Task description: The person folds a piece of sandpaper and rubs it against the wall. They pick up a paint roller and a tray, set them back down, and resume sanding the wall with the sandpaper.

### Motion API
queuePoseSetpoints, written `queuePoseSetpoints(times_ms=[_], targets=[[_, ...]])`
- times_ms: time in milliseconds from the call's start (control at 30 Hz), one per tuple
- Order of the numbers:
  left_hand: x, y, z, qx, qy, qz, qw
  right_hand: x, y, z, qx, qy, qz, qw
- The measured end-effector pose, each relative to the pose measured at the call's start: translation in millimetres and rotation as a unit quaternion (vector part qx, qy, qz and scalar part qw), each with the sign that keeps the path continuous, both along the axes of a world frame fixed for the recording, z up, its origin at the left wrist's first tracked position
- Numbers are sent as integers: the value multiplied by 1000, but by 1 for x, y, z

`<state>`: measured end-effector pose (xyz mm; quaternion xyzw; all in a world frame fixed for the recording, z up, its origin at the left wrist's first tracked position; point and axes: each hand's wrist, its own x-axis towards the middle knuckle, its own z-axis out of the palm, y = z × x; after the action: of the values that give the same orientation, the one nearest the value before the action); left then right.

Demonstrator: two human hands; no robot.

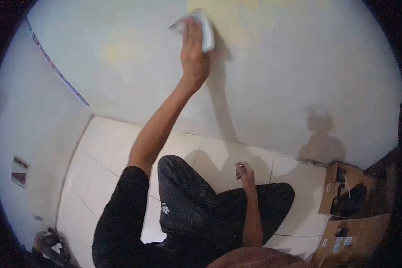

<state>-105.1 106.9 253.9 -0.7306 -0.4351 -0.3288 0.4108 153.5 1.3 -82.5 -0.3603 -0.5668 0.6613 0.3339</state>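
Note:
High on the pale wall [272, 80], my left hand [193, 42] presses a white and light-blue folded cloth [207, 33] flat against the surface. Its fingers point upward over the cloth, and one corner sticks out on the left side. Yellowish patches [120, 51] mark the paint on both sides of the hand. Down by my bent right knee, my right hand [244, 172] hangs in the air with its fingers curled in loosely; I see nothing held in it.
I sit with folded legs [187, 192] on a light tiled floor [107, 147], close to the wall. Two cardboard boxes [328, 192] stand at the right, one with dark items inside. A patterned strip [53, 64] runs down the left wall. A dark object [51, 245] lies at the lower left.

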Motion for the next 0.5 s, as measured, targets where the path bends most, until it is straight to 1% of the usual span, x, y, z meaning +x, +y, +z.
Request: queuePoseSetpoints(times_ms=[33,67,100,133,167,233,267,333,367,400,433,467,500], targets=[[1,-2,5,110,-119,2,987,-2,-1,-4,-2,5,0,1000],[3,-7,-4,11,-8,-15,1000,-1,2,-1,2,2,4,1000],[5,-11,-15,-45,137,-42,989,-1,2,2,9,-31,8,999],[5,-12,-22,-102,280,-71,952,-4,1,4,15,-62,11,998],[-2,-13,-15,-100,279,-69,952,-3,1,4,17,-63,12,998],[-17,-10,1,-94,119,-41,988,0,0,-4,34,-86,25,995],[-13,-7,1,-101,129,-44,985,-9,-3,-10,27,-75,22,997],[0,-3,-12,-63,115,-68,989,-6,2,-20,85,-125,-26,988],[6,-9,-13,-124,255,-120,951,-8,2,-18,86,-126,-25,988],[5,-11,-7,-122,251,-120,953,-7,2,-16,87,-154,-12,984],[0,-13,4,-101,186,-72,975,-2,3,-16,87,-183,1,979],[-3,-13,14,-81,121,-26,989,3,4,-20,86,-186,-1,979],[-4,-14,21,24,-11,-8,1000,5,4,-23,133,-180,-8,974]])
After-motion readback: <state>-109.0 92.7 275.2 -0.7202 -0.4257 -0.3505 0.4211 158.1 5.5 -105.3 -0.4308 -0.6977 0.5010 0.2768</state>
